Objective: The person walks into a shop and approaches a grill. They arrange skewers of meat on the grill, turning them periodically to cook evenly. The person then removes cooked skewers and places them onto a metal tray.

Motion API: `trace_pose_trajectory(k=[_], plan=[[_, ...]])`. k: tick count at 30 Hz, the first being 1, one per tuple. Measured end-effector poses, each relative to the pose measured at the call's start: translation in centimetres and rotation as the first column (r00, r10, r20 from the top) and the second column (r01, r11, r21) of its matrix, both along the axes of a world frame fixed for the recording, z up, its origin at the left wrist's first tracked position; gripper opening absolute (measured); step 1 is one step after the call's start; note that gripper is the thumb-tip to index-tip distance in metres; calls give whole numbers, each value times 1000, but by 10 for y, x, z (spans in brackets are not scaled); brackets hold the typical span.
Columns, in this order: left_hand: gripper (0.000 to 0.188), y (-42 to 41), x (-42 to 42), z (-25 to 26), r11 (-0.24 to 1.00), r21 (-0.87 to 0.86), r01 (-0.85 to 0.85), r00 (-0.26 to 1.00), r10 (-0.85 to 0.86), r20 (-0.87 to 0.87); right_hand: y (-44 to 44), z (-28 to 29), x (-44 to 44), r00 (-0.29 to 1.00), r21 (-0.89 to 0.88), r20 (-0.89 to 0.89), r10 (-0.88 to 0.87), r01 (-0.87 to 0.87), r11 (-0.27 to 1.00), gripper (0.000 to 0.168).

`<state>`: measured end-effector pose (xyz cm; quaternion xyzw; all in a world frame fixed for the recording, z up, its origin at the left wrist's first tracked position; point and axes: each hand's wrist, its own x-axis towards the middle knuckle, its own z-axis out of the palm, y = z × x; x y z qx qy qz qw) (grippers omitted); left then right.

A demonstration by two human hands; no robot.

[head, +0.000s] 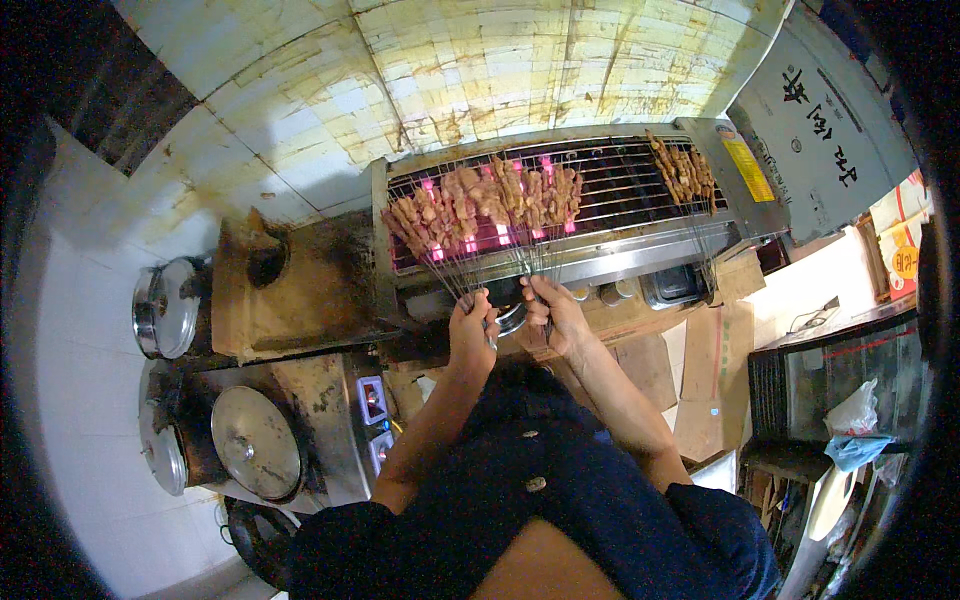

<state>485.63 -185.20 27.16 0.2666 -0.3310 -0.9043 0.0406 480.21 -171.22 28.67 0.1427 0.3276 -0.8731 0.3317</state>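
Observation:
On the wire rack of a grill (615,176) lies a wide bunch of meat skewers (487,199), over pink-glowing heating parts. My left hand (474,326) is closed around the thin metal ends of the skewers on the left side of the bunch. Close beside it, my right hand (551,307) grips the ends of those on the right side. The meat stays on or just above the rack; exact contact cannot be told. A smaller group of browner skewers (682,174) lies untouched at the grill's right end, its metal ends hanging over the front edge.
Left of the grill is a stained brown counter (315,277). Lidded metal pots (255,442) stand at the lower left. Below the grill's front are a black tray (670,285) and small containers (616,291). A tiled wall (480,75) rises behind; flattened cardboard (712,375) lies at the right.

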Motion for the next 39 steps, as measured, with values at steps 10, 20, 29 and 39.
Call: trace_pose_trajectory(k=[10,20,29,39], plan=[[11,6,-3,9,997,35,-62,997,60,41,-20,3,0,995,286,-73,-64,83,955,11],[20,-1,3,17,994,-15,-112,992,113,63,-17,-7,-8,991,252,-127,49,-16,968,10],[14,0,5,20,989,-36,-146,982,149,113,-11,-12,-6,993,294,-110,-49,79,952,8],[16,1,1,10,979,-5,-204,969,202,144,-16,-1,-2,997,189,-40,-72,78,979,9]])
